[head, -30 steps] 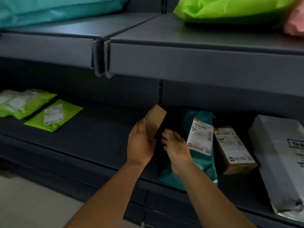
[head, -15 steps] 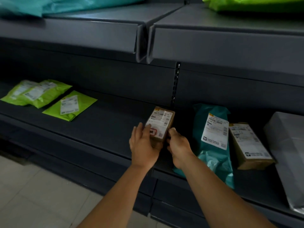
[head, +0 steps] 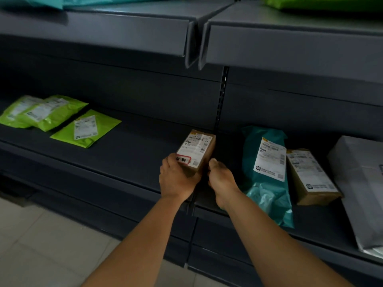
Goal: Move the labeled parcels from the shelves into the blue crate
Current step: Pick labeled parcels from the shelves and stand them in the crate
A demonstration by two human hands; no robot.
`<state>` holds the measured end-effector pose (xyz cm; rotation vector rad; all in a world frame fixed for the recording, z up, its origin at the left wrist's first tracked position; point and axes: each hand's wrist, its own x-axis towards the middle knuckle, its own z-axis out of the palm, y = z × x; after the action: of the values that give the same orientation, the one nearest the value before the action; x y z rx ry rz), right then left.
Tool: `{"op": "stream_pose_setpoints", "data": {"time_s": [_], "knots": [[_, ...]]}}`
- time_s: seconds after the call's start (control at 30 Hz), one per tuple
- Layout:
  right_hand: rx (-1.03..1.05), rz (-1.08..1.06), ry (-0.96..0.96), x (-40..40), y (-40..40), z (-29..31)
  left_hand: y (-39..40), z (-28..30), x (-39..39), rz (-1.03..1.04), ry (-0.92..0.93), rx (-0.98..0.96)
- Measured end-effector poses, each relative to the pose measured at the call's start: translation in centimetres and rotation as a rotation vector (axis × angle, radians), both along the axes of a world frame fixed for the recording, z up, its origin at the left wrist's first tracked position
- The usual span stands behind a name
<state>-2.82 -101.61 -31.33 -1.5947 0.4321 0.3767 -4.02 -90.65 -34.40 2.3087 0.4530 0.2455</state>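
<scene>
A small brown cardboard box (head: 198, 150) with a white shipping label facing up is held just above the dark shelf (head: 134, 154). My left hand (head: 176, 180) grips its near left end, thumb on the label. My right hand (head: 220, 179) holds its near right edge. To the right on the same shelf lie a teal mailer bag (head: 267, 179) with a label, a second brown labeled box (head: 310, 177) and a large grey parcel (head: 360, 183). The blue crate is not in view.
Three green labeled mailer bags (head: 87, 129) lie at the shelf's left. An upper shelf (head: 290, 46) overhangs, carrying teal (head: 41, 2) and green (head: 321, 3) bags. A tiled floor (head: 41, 245) shows at lower left.
The small box has been turned from standing on edge to label-up, and both hands now hold its near end. The view has shifted left.
</scene>
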Motion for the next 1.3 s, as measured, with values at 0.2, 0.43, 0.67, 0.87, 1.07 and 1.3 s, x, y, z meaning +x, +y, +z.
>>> {"op": "stream_pose_setpoints", "data": {"time_s": [0.2, 0.43, 0.67, 0.87, 1.07, 1.3], "knots": [[-0.195, 0.020, -0.178, 2.3, 0.0, 0.5, 1.3, 0.2, 0.3, -0.025, 0.039, 0.122], [-0.594, 0.224, -0.281, 6.5, 0.8, 0.7, 2.4, 0.5, 0.9, -0.167, 0.056, 0.159], [-0.848, 0.374, -0.240, 7.9, 0.7, 0.0, 1.9, 0.5, 0.8, -0.229, 0.228, -0.075], [-0.865, 0.326, -0.202, 7.9, 0.4, 0.1, 2.1, 0.3, 1.6, -0.030, 0.160, -0.356], [-0.896, 0.379, -0.208, 7.7, 0.8, 0.8, 1.9, 0.5, 1.4, 0.203, 0.100, -0.400], [-0.637, 0.399, -0.071, 5.7, 1.2, 0.3, 1.8, 0.5, 1.2, 0.181, 0.107, -0.471]]}}
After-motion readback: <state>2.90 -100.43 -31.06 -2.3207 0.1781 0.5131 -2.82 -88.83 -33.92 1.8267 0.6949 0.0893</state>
